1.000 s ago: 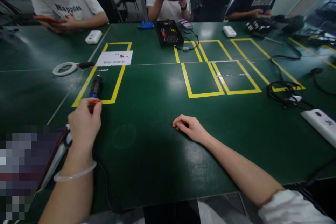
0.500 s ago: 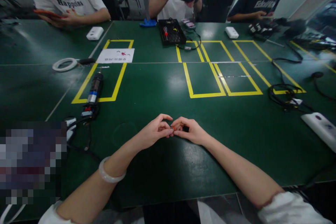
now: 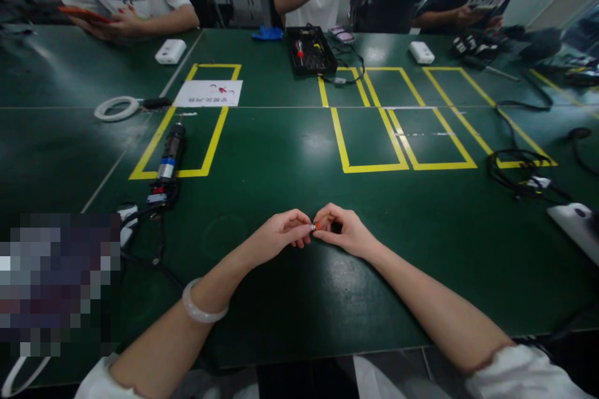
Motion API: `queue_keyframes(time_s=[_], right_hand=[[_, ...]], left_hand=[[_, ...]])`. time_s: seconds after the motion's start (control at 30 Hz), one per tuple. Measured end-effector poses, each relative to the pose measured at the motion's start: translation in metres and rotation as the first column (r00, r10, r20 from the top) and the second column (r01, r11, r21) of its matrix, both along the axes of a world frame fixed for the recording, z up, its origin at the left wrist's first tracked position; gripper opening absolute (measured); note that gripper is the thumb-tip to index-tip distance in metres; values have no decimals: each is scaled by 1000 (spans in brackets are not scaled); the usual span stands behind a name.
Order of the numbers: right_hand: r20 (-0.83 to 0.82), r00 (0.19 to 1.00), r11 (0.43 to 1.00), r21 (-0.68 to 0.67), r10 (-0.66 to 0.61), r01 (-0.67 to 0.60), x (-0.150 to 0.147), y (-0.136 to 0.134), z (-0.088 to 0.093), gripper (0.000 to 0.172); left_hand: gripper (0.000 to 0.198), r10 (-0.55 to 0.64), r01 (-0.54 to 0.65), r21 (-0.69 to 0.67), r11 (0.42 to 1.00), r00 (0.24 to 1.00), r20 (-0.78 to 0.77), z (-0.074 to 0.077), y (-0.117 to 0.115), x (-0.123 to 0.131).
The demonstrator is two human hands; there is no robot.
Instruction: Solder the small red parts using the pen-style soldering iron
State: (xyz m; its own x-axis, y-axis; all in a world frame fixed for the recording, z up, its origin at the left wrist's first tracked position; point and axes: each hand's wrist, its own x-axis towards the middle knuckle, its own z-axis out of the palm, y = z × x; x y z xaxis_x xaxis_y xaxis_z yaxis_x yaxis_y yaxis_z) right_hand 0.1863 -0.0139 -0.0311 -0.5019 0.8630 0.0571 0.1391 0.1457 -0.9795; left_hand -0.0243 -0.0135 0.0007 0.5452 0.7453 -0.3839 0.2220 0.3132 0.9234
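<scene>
Above the near part of the green table, both hands meet at a small orange-and-silver piece (image 3: 316, 226). My right hand (image 3: 342, 230) pinches its orange end between thumb and fingertips. My left hand (image 3: 284, 230) closes thumb and fingers at the silver end, from the left side. Most of the piece is covered by fingertips, and it is too small to name its kind. A pale bracelet (image 3: 204, 315) circles my left wrist.
An electric screwdriver (image 3: 171, 149) lies on the left near a white cable coil (image 3: 116, 108) and a printed sheet (image 3: 209, 93). A black tray (image 3: 327, 67) with tools stands at the back. Black cables (image 3: 515, 168) and a power strip (image 3: 576, 224) are on the right. Three people sit opposite.
My hands have moved slightly right, and the left fingers have curled in, so more of the orange-and-silver piece shows. The person opposite in the middle has shifted the dark object rightward.
</scene>
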Motion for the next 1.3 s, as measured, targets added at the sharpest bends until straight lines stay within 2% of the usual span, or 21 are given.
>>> queue_keyframes(time_s=[0.17,0.3,0.4,0.67,0.93,1.13,1.23,1.3], right_hand=[[-16,1000,1000,-5,5,-5,-1,0,-1,23],[-36,999,999,-34,-37,36,-2,0,-1,21],[-9,999,999,-1,-42,42,-3,0,0,18],[31,999,990,137,-38,33,-3,0,3,9],[100,993,974,223,-62,38,-1,2,2,21],[143,988,969,245,-52,15,0,2,4,13],[158,985,969,247,-65,24,1,3,4,13],[162,984,970,238,-77,37,1,3,4,13]], left_hand=[[30,22,-22,40,999,1000,6,-2,-2,0],[24,47,-43,184,982,999,-20,-6,-4,1],[19,55,-34,273,961,996,-68,-7,-6,2],[27,77,-67,248,966,997,-31,-8,-3,-1],[27,114,-104,290,951,993,-20,-9,-2,-2],[26,71,-54,312,949,997,-44,-5,-2,-1],[30,71,-13,376,926,988,-140,4,5,-11],[32,193,-26,498,867,939,-286,12,15,-30]])
